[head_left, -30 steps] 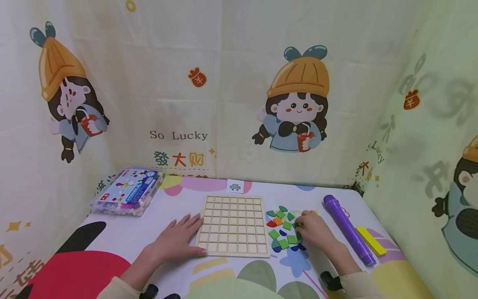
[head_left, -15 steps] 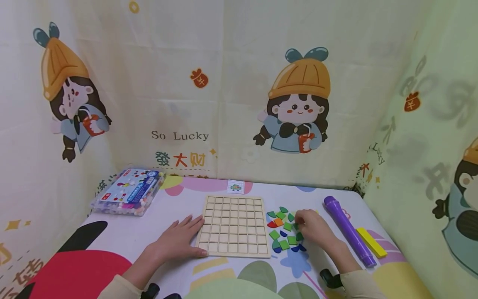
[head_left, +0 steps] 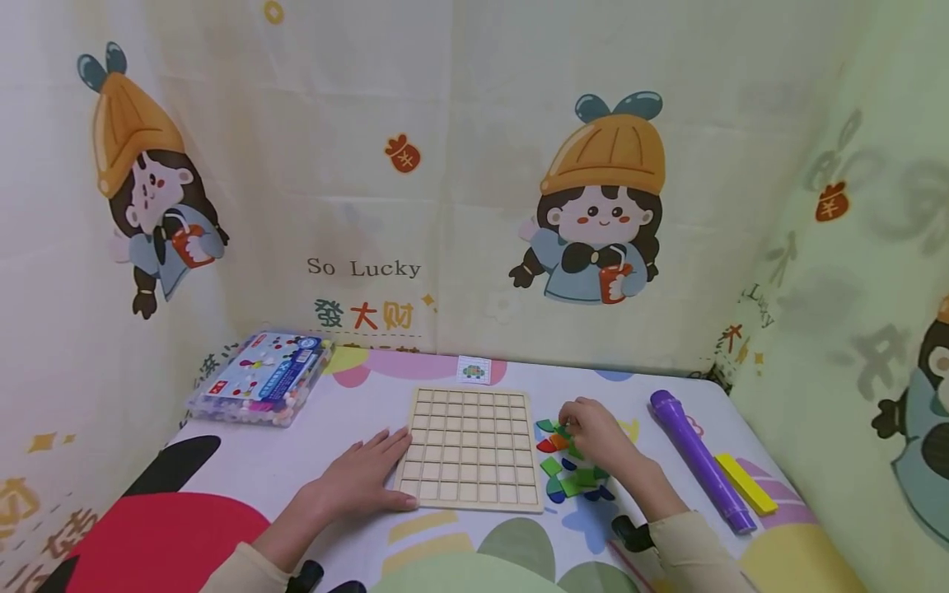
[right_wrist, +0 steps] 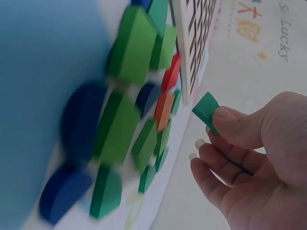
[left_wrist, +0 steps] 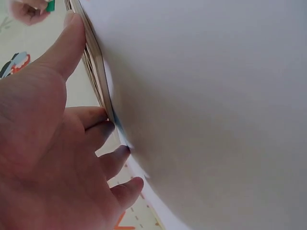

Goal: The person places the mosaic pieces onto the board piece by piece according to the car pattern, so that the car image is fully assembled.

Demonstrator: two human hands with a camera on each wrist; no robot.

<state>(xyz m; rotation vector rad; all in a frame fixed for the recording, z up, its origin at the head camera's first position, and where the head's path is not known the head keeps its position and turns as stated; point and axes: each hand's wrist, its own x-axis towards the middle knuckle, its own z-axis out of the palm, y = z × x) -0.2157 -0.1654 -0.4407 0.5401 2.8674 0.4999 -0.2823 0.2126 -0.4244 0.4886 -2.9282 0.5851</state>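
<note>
A pale wooden grid board of square cells lies flat on the table. My left hand rests along its left side, the fingers spread; in the left wrist view the thumb and fingertips touch the board's edge. My right hand is above the loose pieces right of the board. Between its thumb and forefinger it pinches a dark green block with a curved side. Below are bright green square blocks, an orange block, a red block and dark blue rounded blocks.
A small picture card lies behind the board. On the left stands a clear plastic box of colourful beads. A purple microphone-shaped tube and a yellow bar lie at the right. A printed curtain surrounds the table.
My right hand has lifted from the right side of the pile and moved left towards the board, carrying the dark green block. The left hand stays at the board's edge.
</note>
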